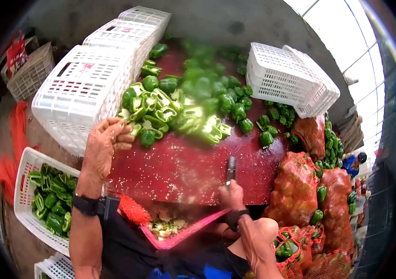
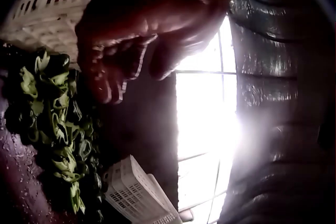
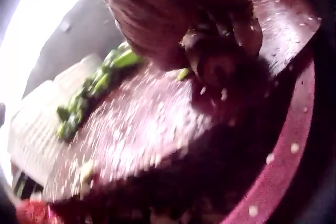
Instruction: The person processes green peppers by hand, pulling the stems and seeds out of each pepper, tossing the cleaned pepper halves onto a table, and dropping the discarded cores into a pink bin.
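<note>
At the left edge of the red table, the left hand (image 1: 107,142) hangs beside the cut green peppers (image 1: 158,107), fingers loosely bent and thumb apart. Nothing shows between those fingers in the left wrist view, where the hand (image 2: 152,35) is above and right of the pepper pile (image 2: 60,124). The right hand (image 1: 232,195) grips a dark, metallic-looking tool (image 1: 231,169) pointing away over the table's near part. Its type cannot be told. In the right wrist view the fingers of the right hand (image 3: 184,19) are curled, dark and blurred.
Whole green peppers (image 1: 237,111) lie behind and right of the cut ones. White crates (image 1: 81,83) stand left, another crate (image 1: 284,74) back right. Net sacks (image 1: 295,186) fill the right side. A pink-rimmed container (image 1: 184,236) with scraps sits below the table's near edge; a pepper crate (image 1: 23,204) stands lower left.
</note>
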The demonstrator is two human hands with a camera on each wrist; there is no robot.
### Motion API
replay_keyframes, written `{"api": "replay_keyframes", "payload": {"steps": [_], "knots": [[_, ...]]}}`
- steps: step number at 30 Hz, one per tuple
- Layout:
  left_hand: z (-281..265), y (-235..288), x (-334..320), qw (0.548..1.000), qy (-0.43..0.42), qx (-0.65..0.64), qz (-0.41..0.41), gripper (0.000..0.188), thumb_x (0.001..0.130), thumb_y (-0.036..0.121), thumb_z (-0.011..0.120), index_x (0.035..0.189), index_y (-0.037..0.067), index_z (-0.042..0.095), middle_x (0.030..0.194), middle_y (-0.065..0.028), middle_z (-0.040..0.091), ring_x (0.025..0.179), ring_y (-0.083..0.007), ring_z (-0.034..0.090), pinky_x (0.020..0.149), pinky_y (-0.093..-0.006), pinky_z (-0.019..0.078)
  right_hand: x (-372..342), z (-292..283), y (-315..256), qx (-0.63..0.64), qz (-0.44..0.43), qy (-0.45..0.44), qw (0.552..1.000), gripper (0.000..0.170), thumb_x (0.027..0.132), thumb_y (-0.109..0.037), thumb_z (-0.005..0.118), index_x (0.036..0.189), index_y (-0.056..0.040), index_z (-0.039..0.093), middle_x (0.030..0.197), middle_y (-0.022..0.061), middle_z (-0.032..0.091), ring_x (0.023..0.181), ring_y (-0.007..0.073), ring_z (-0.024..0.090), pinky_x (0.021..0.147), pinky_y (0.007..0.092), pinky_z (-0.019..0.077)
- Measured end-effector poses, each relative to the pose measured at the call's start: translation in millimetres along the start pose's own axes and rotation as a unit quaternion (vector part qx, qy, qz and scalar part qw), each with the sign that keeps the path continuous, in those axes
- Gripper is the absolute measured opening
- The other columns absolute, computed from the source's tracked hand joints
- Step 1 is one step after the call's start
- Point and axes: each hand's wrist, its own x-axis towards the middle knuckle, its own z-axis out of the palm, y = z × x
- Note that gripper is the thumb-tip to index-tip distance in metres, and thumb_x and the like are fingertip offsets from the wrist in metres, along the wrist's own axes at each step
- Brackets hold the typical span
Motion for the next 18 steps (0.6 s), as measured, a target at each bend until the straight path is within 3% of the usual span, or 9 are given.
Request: {"api": "replay_keyframes", "payload": {"steps": [2,3,4,5,7,10,12,16,18], "knots": [[1.2,5.5,1.2,1.000,0.000,-0.018,0.016,0.016,0.100,0.016,0.060,0.109,0.003,0.062,0.088,-0.0088,0.070,0.071,-0.0160,0.070,0.059,-0.0270,0.0588,-17.1,-16.4,-59.5,0.110,-0.081,-0.066,0.988,0.016,0.083,-0.015,0.069,0.086,-0.0067,0.056,0.069,0.0063,0.055,0.061,0.0194,0.054,0.057,0.0387,0.0459],[-1.7,3.7,3.7,1.000,0.006,0.008,0.019,0.016,0.099,0.016,0.060,0.108,0.002,0.062,0.088,-0.0088,0.070,0.070,-0.0158,0.070,0.058,-0.0267,0.0585,-21.9,-14.0,-72.4,0.053,-0.118,-0.112,0.985,0.018,0.083,-0.014,0.070,0.096,-0.0062,0.062,0.074,0.0091,0.062,0.065,0.0244,0.060,0.062,0.0411,0.0499],[-4.5,-2.4,9.2,0.999,0.012,0.036,0.022,0.016,0.099,0.016,0.061,0.108,0.002,0.062,0.088,-0.0089,0.070,0.070,-0.0156,0.069,0.058,-0.0264,0.0582,-26.4,0.7,-82.9,0.081,-0.169,-0.112,0.976,0.024,0.083,-0.026,0.067,0.085,-0.0030,0.060,0.073,0.0202,0.064,0.064,0.0405,0.063,0.059,0.0496,0.0511],[-6.3,-6.8,11.3,0.997,0.016,0.064,0.026,0.016,0.099,0.017,0.061,0.107,0.002,0.063,0.087,-0.0089,0.070,0.069,-0.0154,0.069,0.058,-0.0261,0.0578,-33.5,6.0,-99.1,0.001,-0.180,-0.173,0.968,0.025,0.084,-0.026,0.066,0.089,-0.0029,0.059,0.068,0.0191,0.061,0.060,0.0378,0.062,0.057,0.0484,0.0507],[-9.6,-10.2,10.8,0.996,0.001,0.084,0.023,0.016,0.098,0.016,0.062,0.106,0.002,0.063,0.087,-0.0089,0.070,0.069,-0.0149,0.069,0.057,-0.0252,0.0570,-61.7,43.6,-108.9,0.059,-0.232,-0.212,0.948,0.028,0.085,-0.022,0.066,0.105,-0.0045,0.057,0.073,0.0171,0.060,0.060,0.0356,0.059,0.057,0.0475,0.0507],[-15.9,-12.0,11.7,0.995,-0.007,0.102,0.022,0.014,0.097,0.015,0.062,0.104,0.002,0.062,0.086,-0.0086,0.070,0.066,-0.0133,0.067,0.054,-0.0242,0.0554,-99.7,21.7,-150.0,0.179,-0.339,-0.249,0.889,0.047,0.085,-0.018,0.066,0.128,-0.0052,0.050,0.084,0.0171,0.060,0.070,0.0359,0.060,0.063,0.0466,0.0519],[-23.0,-12.6,11.2,0.994,0.000,0.111,0.017,0.014,0.097,0.014,0.061,0.104,0.002,0.062,0.086,-0.0086,0.069,0.065,-0.0127,0.067,0.053,-0.0245,0.0553,-111.1,16.6,-160.7,0.147,-0.367,-0.295,0.870,0.052,0.085,-0.017,0.066,0.133,-0.0052,0.049,0.088,0.0178,0.059,0.079,0.0361,0.063,0.070,0.0460,0.0525],[-29.9,-7.5,4.8,0.990,0.024,0.140,0.010,0.011,0.096,0.013,0.062,0.102,0.004,0.061,0.083,-0.0071,0.067,0.061,-0.0112,0.064,0.050,-0.0233,0.0517,-102.1,-4.3,-176.0,0.171,-0.331,-0.259,0.891,0.047,0.084,-0.018,0.065,0.128,-0.0080,0.052,0.095,0.0170,0.060,0.086,0.0341,0.063,0.073,0.0445,0.0528],[-32.6,-7.8,6.9,0.992,0.026,0.120,0.006,0.010,0.096,0.013,0.062,0.101,0.004,0.060,0.082,-0.0067,0.066,0.060,-0.0108,0.063,0.049,-0.0226,0.0499,-87.8,-23.2,-172.8,0.162,-0.222,-0.161,0.948,0.027,0.084,-0.018,0.065,0.110,-0.0100,0.058,0.090,0.0126,0.061,0.083,0.0308,0.063,0.071,0.0443,0.0516]]}}
